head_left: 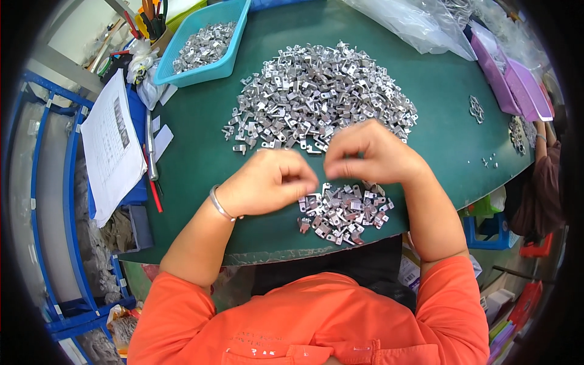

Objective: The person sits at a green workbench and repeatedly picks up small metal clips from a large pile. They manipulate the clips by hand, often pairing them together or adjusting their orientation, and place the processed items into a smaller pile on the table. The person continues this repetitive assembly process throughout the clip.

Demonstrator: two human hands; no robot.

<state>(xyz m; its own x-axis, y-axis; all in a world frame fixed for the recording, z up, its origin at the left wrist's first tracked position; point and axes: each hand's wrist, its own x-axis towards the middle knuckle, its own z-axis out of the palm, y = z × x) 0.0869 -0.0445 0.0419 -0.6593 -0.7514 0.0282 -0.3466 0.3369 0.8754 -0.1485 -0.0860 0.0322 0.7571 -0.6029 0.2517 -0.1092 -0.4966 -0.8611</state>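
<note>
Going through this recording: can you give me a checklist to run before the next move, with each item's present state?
1. Left hand holding a part: cannot tell, blurred.
2. Right hand holding a part: cannot tell, blurred.
3. Large pile apart from small pile: ok, gap visible.
4. Small pile well back from table edge: not ok, lies close.
5. Blue basket upright: ok.

On the table (198, 131), the far heap of parts (322, 94) lies behind the near heap (345, 214), which sits by the front edge; a basket (204, 74) of parts stands left of the far heap; papers (109, 155) lie farther left; a plastic bag (420, 27) lies behind right, beside bins (524, 88).
</note>
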